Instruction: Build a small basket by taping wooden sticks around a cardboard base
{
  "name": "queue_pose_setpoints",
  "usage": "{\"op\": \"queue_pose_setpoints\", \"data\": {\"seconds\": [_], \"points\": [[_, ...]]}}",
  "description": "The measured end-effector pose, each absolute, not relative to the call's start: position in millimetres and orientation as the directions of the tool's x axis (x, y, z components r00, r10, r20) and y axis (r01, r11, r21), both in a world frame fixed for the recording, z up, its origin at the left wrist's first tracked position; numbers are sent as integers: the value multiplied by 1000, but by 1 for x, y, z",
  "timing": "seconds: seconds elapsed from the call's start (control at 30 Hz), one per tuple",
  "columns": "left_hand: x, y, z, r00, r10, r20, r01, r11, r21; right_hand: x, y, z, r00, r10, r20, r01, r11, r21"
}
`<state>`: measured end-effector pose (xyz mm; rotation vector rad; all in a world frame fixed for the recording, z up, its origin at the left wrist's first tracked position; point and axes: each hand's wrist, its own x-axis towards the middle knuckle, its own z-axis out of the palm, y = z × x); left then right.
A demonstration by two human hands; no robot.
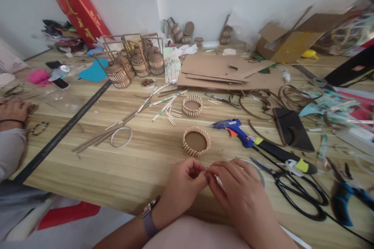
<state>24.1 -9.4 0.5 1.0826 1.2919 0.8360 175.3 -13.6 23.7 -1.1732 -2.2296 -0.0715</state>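
My left hand [185, 183] and my right hand [238, 186] meet at the fingertips near the table's front edge. Both are pinched closed on something too small to make out. Just beyond them stands a round basket [196, 142] with a brown base and a wall of short upright sticks. A second, similar basket [192, 106] sits farther back. Short cut sticks [172, 116] and several paper-wrapped sticks [163, 103] lie to its left. A blue hot glue gun [233, 127] rests right of the nearer basket. Part of a round, clear-edged object [257, 171] shows behind my right hand.
Black scissors [300, 190], pliers [347, 190] and a phone [292, 129] lie at right. Finished lidded baskets [137, 62] with handles stand at back left, beside cardboard sheets [219, 70]. A white ring [121, 137] lies left. Another person's hand [13, 113] rests at far left.
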Motion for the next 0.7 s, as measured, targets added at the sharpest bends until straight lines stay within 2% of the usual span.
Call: {"op": "queue_pose_setpoints", "data": {"seconds": [0.7], "points": [[18,-16,14,199,974,-109,297,46,954,184,-17,24,-375,795,477,703,579,-412]]}}
